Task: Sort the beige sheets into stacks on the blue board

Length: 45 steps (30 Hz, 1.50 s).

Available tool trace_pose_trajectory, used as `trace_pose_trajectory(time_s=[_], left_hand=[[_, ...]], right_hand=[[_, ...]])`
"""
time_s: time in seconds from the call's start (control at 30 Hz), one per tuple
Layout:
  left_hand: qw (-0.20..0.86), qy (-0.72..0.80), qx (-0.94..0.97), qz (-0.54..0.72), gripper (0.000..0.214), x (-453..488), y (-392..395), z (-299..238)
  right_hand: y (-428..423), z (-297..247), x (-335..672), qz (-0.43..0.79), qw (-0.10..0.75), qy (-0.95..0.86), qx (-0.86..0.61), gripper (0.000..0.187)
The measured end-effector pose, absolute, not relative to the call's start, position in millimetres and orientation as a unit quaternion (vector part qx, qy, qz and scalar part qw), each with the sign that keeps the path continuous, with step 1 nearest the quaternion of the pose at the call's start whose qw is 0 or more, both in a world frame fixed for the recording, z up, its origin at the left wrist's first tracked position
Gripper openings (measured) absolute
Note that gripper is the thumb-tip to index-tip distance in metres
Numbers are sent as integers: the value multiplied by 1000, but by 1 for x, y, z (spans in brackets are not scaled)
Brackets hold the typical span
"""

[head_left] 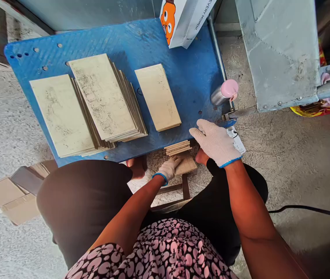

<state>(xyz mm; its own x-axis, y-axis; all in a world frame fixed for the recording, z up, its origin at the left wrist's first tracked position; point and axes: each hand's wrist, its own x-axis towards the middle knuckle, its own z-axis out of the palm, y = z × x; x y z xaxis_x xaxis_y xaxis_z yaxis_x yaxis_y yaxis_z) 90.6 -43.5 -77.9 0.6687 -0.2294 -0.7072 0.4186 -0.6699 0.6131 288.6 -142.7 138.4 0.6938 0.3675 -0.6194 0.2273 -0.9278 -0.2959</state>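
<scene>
My left hand (167,169), in a white knit glove with a blue cuff, reaches down between my knees. Its fingers lie outstretched on the left side of a tan board (187,164) below the table edge; whether they grip underneath is hidden. Just beyond that board is a small stack of thin boards (178,148), seen edge-on. My right hand (214,141), gloved alike, is open at the table's near right edge, thumb and fingers apart, holding nothing. On the blue table (191,85) lie a left pile (62,116), a taller middle pile (102,97) and a thin pile (158,97) of cream rectangular sheets.
A silver bottle with a pink lid (224,92) stands at the table's right side. A white printed bag (186,23) is at the back. Flattened cardboard (16,197) lies on the floor at left. A grey metal panel (281,54) and a black cable (307,208) are at right.
</scene>
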Motion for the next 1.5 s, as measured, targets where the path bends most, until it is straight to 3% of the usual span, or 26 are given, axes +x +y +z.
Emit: trace_pose_trajectory(time_s=[0.17,0.33,0.4,0.63,0.8,0.87,0.97,1.03,1.2,1.33,1.5], left_hand=[[451,106,795,-391,81,105,-45,-75],[532,239,741,-333,29,121,-45,-54],[535,242,741,-327,20,122,-40,-40],[682,202,609,-351,31,123,-2,28],[741,267,549,-281,50,153,39,77],[755,268,548,-240,54,169,54,89],[771,269,546,-188,53,188,68,93],[774,285,541,-162,50,198,72,91],[782,338,502,-152,38,217,71,83],[811,351,451,-128,37,222,76,80],[806,371,443,-127,40,222,83,65]], right_hand=[[-144,139,293,349,113,-147,-918,34],[-148,140,297,342,119,-131,-923,34],[-151,140,298,336,123,-127,-925,33],[-160,139,302,315,165,-134,-925,33],[-156,128,301,302,282,-129,-902,36],[-149,118,297,297,351,-105,-882,51],[-133,105,288,283,428,-98,-853,95],[-121,101,281,269,402,-111,-868,114],[-85,107,265,240,210,-106,-942,138],[-62,109,259,235,126,-100,-959,139],[-49,102,256,246,88,-91,-961,138]])
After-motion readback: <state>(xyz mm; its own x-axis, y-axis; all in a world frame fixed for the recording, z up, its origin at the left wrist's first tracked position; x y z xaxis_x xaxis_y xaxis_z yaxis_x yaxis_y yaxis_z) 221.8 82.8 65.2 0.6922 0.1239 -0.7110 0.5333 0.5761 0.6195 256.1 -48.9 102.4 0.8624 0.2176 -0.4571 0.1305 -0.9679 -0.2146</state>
